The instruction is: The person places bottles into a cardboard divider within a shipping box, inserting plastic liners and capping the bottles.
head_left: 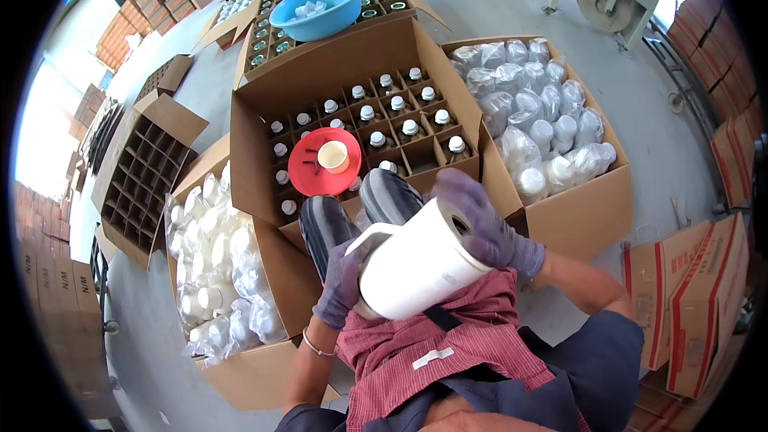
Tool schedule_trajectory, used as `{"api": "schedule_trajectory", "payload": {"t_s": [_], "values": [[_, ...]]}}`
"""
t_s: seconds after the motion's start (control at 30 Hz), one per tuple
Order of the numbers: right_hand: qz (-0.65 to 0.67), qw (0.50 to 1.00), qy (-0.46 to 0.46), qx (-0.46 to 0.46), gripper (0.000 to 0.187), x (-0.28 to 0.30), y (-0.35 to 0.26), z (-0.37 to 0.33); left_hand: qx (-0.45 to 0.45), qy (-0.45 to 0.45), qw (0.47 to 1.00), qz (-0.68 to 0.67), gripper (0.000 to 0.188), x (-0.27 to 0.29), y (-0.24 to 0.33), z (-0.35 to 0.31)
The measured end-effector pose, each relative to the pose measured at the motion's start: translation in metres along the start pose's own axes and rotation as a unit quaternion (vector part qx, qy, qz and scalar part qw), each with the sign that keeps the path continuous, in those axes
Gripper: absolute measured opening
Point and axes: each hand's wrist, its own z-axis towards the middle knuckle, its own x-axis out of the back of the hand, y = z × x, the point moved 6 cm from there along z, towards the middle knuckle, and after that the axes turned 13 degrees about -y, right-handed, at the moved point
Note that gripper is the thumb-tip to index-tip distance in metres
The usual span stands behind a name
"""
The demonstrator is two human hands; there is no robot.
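A large white jug (420, 264) lies tilted across my lap, its dark open mouth toward the upper right. My left hand (340, 282), in a grey-purple glove, is closed on the jug at its handle side. Beside the mouth is my right hand (488, 228), gloved alike; its fingers are smeared by motion, and whether they hold anything cannot be made out. Past my knees, a divided carton (320, 84) holds several white-capped bottles (410, 127). On top of them rests a red plate (302, 162) carrying a cream cup (333, 157) and small dark pieces.
Open cartons of plastic-wrapped white containers flank me at left (228, 272) and right (544, 112). A blue basin (320, 10) sits on another bottle carton at the back. An empty divided carton (148, 172) stands far left, flattened cartons (680, 296) at right.
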Motion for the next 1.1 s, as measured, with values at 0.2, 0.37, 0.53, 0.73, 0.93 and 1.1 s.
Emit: {"api": "schedule_trajectory", "payload": {"t_s": [0.2,0.37,0.53,0.73,0.93,1.1], "values": [[0.126,0.981,0.109,-0.101,0.045,-0.014,0.051,-0.019,-0.252,0.053,0.902,0.346,0.031,-0.015,0.083,0.017],[0.045,0.997,0.057,-0.02,0.048,0.01,0.02,0.016,0.038,0.097,0.99,-0.09,0.033,0.014,0.009,0.017],[0.175,0.976,0.069,-0.112,0.056,-0.016,0.075,-0.01,-0.245,0.082,0.877,0.406,0.023,-0.024,0.08,0.025],[0.338,0.922,-0.02,-0.189,0.069,-0.023,0.068,0.001,0.038,0.106,0.992,-0.051,0.028,0.01,0.014,0.018],[0.246,0.969,0.009,0.006,0.071,0.014,0.027,0.023,0.032,0.159,0.984,-0.066,0.03,0.018,0.011,0.018],[0.441,0.87,0.114,-0.188,0.07,-0.031,0.082,-0.003,-0.22,0.112,0.908,0.339,0.025,-0.004,0.062,0.029]]}}
